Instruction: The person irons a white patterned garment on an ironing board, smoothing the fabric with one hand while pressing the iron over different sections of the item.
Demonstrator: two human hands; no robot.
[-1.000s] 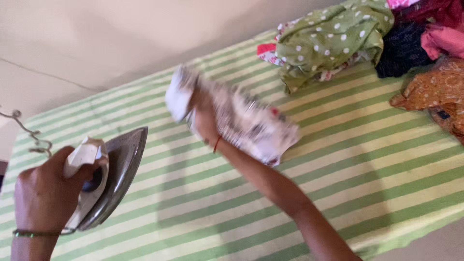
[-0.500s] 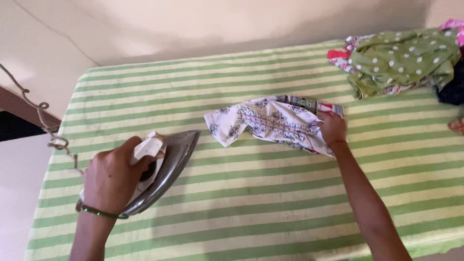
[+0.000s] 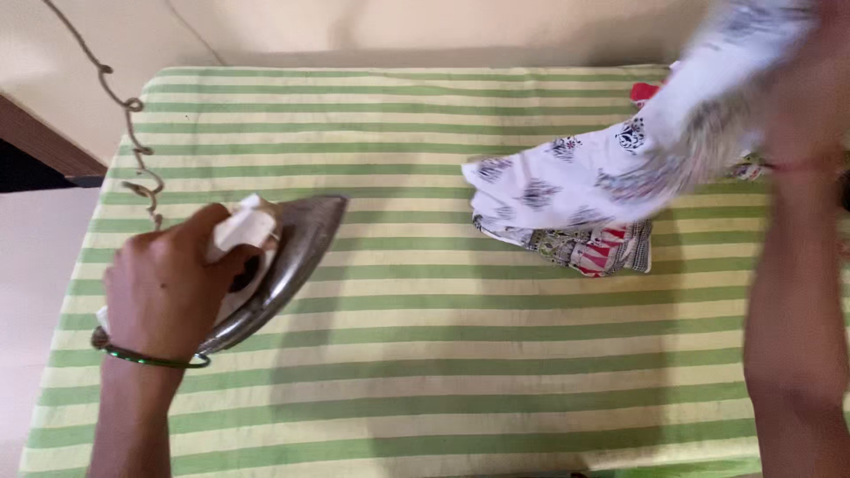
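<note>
Soft, even indoor light; heavy motion blur on the right hand (image 3: pixel 810 88).

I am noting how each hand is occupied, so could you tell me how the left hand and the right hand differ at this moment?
The left hand is sharp in the picture and grips the handle of the iron, tilted above the striped cloth; the right hand is blurred and lifts one end of the white printed garment. The left hand sits low at the left side, the right hand high at the right. Both are closed on something.
</note>
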